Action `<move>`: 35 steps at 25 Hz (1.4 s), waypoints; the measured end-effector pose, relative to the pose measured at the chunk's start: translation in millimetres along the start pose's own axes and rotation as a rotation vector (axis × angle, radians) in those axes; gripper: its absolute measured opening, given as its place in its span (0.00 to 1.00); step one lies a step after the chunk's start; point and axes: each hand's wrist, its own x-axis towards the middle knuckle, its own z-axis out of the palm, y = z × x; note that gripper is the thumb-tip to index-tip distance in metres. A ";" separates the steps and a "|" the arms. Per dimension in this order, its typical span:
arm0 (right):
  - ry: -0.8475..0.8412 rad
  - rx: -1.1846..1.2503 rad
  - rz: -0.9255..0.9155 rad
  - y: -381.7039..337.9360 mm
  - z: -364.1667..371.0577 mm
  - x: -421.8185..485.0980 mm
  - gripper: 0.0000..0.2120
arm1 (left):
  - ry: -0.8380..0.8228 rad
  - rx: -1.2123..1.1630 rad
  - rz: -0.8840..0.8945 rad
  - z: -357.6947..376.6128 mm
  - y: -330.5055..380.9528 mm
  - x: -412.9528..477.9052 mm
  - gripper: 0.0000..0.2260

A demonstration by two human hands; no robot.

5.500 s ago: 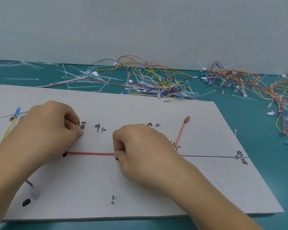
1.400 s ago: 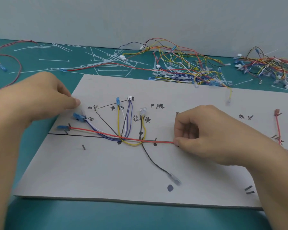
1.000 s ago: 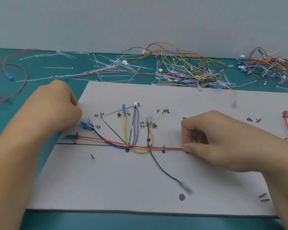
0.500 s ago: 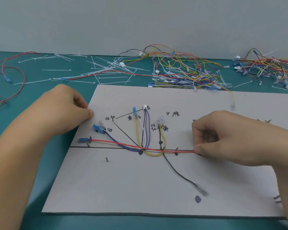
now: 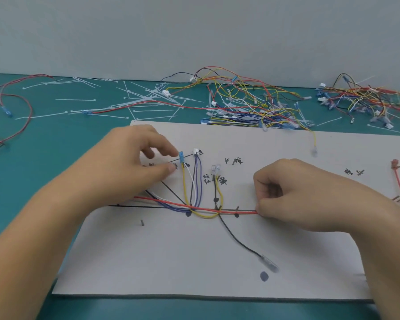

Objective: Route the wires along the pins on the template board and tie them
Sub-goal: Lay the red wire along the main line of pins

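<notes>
Right grip (image 5: 310, 195) pinches the red wire (image 5: 229, 211) low on the template board (image 5: 171, 262); from it the wire runs toward 9 o'clock along the drawn line. Left grip (image 5: 129, 167) is loose, holding nothing (forefinger just beside the blue connector (image 5: 181, 154), at the board's 11 o'clock).

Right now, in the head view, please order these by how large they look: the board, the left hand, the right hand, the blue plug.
1. the board
2. the left hand and the right hand: they look about alike, so I do not rank them
3. the blue plug, by far the smallest
</notes>
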 end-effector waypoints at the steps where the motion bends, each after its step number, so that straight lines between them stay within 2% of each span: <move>1: -0.006 0.001 0.000 -0.6 0.0 -0.3 0.03 | -0.044 0.021 0.028 3.8 2.7 -0.6 0.08; 4: -0.017 -0.001 0.006 -2.1 -0.1 -0.8 0.04 | -0.095 0.089 0.062 10.2 5.7 0.4 0.14; 26: -0.015 -0.027 0.000 -3.6 3.3 0.9 0.03 | -0.105 0.078 0.032 18.1 1.5 1.2 0.16; 35: -0.014 -0.022 -0.004 -3.0 4.6 1.3 0.03 | -0.101 0.048 0.042 19.2 -1.1 1.5 0.21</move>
